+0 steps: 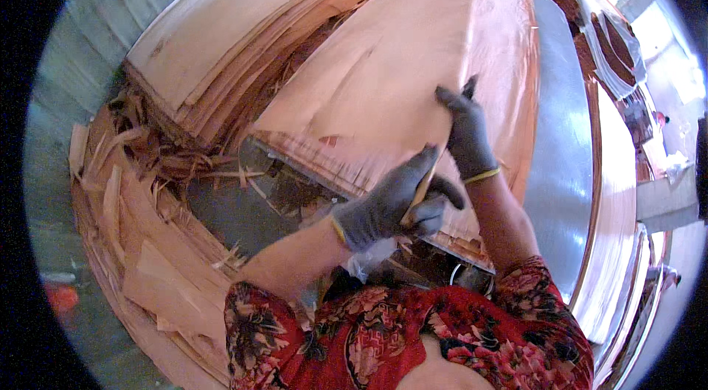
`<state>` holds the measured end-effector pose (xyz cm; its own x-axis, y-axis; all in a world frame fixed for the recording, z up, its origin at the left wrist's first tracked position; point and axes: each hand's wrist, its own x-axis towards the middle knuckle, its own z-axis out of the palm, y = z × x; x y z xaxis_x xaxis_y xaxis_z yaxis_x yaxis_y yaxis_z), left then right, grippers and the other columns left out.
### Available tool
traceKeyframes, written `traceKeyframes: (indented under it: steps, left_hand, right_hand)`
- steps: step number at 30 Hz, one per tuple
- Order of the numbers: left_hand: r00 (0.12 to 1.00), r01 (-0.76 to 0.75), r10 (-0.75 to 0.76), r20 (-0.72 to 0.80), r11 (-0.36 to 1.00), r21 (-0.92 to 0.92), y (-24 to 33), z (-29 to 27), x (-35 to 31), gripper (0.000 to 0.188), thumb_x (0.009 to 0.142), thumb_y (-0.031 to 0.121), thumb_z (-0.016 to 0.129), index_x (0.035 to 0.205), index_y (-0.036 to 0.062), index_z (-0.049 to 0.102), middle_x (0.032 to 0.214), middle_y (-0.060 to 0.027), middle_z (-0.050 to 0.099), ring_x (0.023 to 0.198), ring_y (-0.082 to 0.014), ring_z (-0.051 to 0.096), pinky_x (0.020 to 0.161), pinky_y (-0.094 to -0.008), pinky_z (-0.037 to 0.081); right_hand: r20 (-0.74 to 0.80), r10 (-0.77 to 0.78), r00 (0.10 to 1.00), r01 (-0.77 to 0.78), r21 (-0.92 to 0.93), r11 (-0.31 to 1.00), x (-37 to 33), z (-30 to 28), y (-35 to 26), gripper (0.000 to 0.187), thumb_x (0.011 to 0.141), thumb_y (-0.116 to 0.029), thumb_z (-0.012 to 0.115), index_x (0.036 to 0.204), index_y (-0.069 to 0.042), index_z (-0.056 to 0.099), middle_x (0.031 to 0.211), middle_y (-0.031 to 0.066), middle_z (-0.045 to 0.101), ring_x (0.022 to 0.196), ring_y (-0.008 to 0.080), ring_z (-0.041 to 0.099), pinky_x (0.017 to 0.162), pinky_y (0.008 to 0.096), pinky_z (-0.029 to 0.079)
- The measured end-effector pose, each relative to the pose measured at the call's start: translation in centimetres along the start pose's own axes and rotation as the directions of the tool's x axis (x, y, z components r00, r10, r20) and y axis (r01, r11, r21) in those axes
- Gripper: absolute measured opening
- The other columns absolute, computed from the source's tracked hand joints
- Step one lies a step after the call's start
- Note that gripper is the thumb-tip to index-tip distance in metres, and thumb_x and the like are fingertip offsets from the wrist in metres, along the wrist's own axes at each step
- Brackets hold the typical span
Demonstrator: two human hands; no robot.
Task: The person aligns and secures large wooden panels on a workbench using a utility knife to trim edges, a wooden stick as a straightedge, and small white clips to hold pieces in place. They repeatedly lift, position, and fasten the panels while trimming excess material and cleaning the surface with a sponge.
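Observation:
A long pale wood veneer sheet [369, 88] lies on a stack of veneer in front of me, its right edge raised in a ridge. My left hand [394, 202], in a grey glove, pinches the near end of that edge, thumb above and fingers curled beneath. Farther along the same edge, my gloved right hand [468, 132] grips the sheet, its thumb on the top face and its other fingers partly hidden. Pinkish veneer [505, 73] shows under and right of the raised edge. The stack's near end is ragged and split.
Another thick veneer stack [221, 29] stands at the left, with torn strips [158, 132] beside it. Loose offcuts [169, 287] pile up at the lower left. A smooth grey metal surface [564, 132] runs along the right, with more veneer [612, 191] beyond it.

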<state>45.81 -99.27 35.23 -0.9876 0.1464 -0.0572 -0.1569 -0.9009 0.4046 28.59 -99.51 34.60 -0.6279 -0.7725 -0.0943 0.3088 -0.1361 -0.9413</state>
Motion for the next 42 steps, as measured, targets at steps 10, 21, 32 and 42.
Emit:
traceKeyframes:
  steps: [10, 21, 32, 42]
  left_hand:
    - [0.958, -0.219, 0.030, 0.285, 0.718, 0.661, 0.0, 3.7, -0.4, 0.078, 0.085, 0.065, 0.034, 0.132, 0.0024, 0.039, 0.074, -0.0091, 0.063, 0.084, -0.0183, 0.060, 0.071, -0.0281, 0.046]
    - [0.355, -0.869, 0.815, -0.458, 0.468, 0.160, -6.8, -7.1, -6.0, 0.047, 0.085, 0.044, 0.052, 0.120, 0.0122, 0.046, 0.126, -0.0101, 0.047, 0.113, -0.0299, 0.044, 0.095, -0.0517, 0.034]
    - [0.203, -0.410, 0.612, -0.765, 0.762, 0.501, -19.7, -13.1, -4.8, 0.046, 0.087, 0.039, 0.052, 0.121, 0.0080, 0.047, 0.121, -0.0109, 0.051, 0.106, -0.0282, 0.051, 0.087, -0.0459, 0.045]
    - [0.139, -0.387, 0.547, -0.825, 0.797, 0.464, -24.4, -12.7, -6.8, 0.053, 0.088, 0.042, 0.048, 0.124, 0.0035, 0.043, 0.121, -0.0134, 0.051, 0.108, -0.0326, 0.051, 0.092, -0.0523, 0.040]
  right_hand:
    - [0.109, -0.332, 0.937, 0.349, -0.285, 0.893, -1.1, -11.2, -16.1, 0.029, 0.086, -0.019, 0.052, 0.110, -0.003, 0.052, 0.087, 0.0102, 0.061, 0.071, 0.0199, 0.059, 0.061, 0.0302, 0.049]
    - [-0.177, -0.342, 0.923, -0.042, -0.929, 0.367, -6.2, -46.4, -12.3, 0.019, 0.063, -0.016, 0.064, 0.071, 0.001, 0.063, 0.059, 0.0032, 0.056, 0.056, 0.0121, 0.053, 0.052, 0.0322, 0.042]
    - [-0.312, -0.399, 0.862, -0.194, -0.931, 0.309, -20.6, -53.7, -9.4, 0.014, 0.072, -0.015, 0.057, 0.070, -0.001, 0.058, 0.053, 0.0149, 0.049, 0.048, 0.0146, 0.050, 0.046, 0.0334, 0.038]
    - [-0.471, -0.378, 0.797, -0.325, -0.862, 0.389, -32.3, -54.8, -7.1, 0.009, 0.069, -0.010, 0.060, 0.070, -0.002, 0.056, 0.052, 0.0126, 0.043, 0.047, 0.0141, 0.042, 0.047, 0.0319, 0.036]
